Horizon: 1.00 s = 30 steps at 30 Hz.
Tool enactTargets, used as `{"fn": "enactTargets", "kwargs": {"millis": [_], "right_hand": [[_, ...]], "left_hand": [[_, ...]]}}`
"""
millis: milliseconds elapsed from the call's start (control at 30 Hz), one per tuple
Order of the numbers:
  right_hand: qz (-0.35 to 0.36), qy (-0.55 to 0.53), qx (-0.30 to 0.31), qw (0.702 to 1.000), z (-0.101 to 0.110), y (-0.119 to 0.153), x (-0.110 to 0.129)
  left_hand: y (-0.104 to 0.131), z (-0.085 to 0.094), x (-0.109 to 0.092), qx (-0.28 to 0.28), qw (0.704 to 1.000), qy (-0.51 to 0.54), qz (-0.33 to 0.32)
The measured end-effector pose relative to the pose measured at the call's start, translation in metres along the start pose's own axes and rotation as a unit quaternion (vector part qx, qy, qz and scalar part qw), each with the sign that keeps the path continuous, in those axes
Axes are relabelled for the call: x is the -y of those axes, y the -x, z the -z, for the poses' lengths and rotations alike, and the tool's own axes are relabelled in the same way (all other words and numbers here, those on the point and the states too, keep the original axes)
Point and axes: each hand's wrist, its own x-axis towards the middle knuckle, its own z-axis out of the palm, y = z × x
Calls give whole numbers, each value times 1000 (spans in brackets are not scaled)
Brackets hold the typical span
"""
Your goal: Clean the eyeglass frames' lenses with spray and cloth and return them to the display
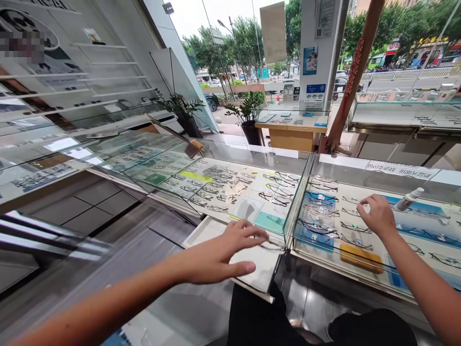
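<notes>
While the left hand (pixel 225 252) hangs loosely spread, thin wiry glasses (pixel 275 247) show just beside it; right hand (pixel 381 217) curled, hold unclear

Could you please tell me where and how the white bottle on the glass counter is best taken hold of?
Probably around the body of the white bottle, below its narrower top, coming from its left with the right hand. The body looks roughly cylindrical, its base end lies nearer that hand, and its top points away.
</notes>
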Motion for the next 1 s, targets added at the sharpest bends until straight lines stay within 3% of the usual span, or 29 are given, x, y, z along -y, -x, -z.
{"fn": "enactTargets", "kwargs": {"millis": [100,233,433,567,767,1000], "right_hand": [[-8,-2,4,1000,-1,-1,4],[-22,-7,14,1000,1,-3,9],[-39,-12,25,999,5,-4,15],[-48,-7,27,998,5,-4,17],[-62,-6,28,998,3,-2,18],[-61,-13,27,998,5,-3,21]], "left_hand": [[-22,30,-3,-98,993,-60,-23],[-84,55,20,-197,972,-124,-22],[-197,67,69,-198,969,-139,53],[-248,65,95,-155,970,-160,101],[-282,58,124,-109,969,-173,136],[-291,55,141,-90,969,-174,151]]}}
